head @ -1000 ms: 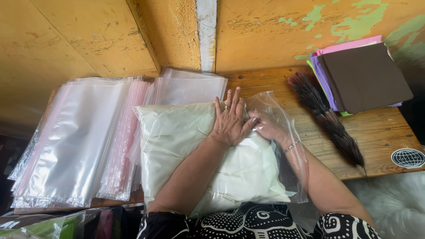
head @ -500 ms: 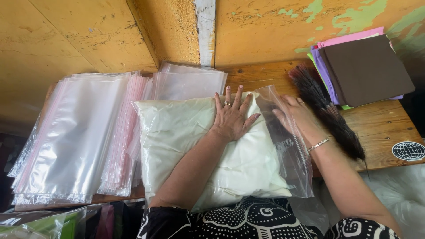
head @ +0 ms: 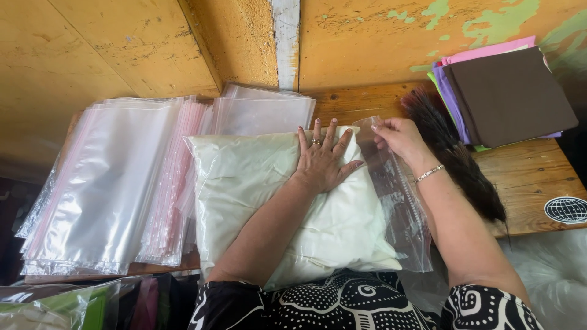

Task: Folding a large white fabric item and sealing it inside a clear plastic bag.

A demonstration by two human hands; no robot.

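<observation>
At the left of the frame, a thick stack of clear plastic bags (head: 104, 183) lies fanned on the brown wooden tabletop (head: 526, 183), and just beside it, toward the centre, sits a narrower stack of clear bags with pink edges (head: 168, 201). Behind these, at upper centre, a further flat pile of clear bags (head: 260, 113) rests against the worn yellow painted wall (head: 122, 43).

At centre, a soft cream-white cushion-like cloth bundle (head: 257, 201) lies flat, partly enclosed in a clear plastic bag (head: 397, 208) whose open mouth extends to the right of the bundle. The left hand (head: 323, 160) lies palm down on the upper right part of the bundle, its 5 fingers spread wide and pressing (a ring shows on 1 finger); it grips nothing.

To the right of centre, the right hand (head: 397, 135) pinches the upper edge of the clear bag's mouth between thumb and fingertips, a narrow closed pinch holding the film up off the table. A thin bracelet (head: 428, 174) circles that wrist.

Right of the hands, a dark feathery brush (head: 455, 162) lies diagonally on the tabletop, touching the bag's edge or very near it. At the upper right, a stack of flat coloured sheets, brown on top (head: 510, 95), lies well apart from the bundle. At the lower right edge sits a round black-and-white sticker (head: 565, 209).
</observation>
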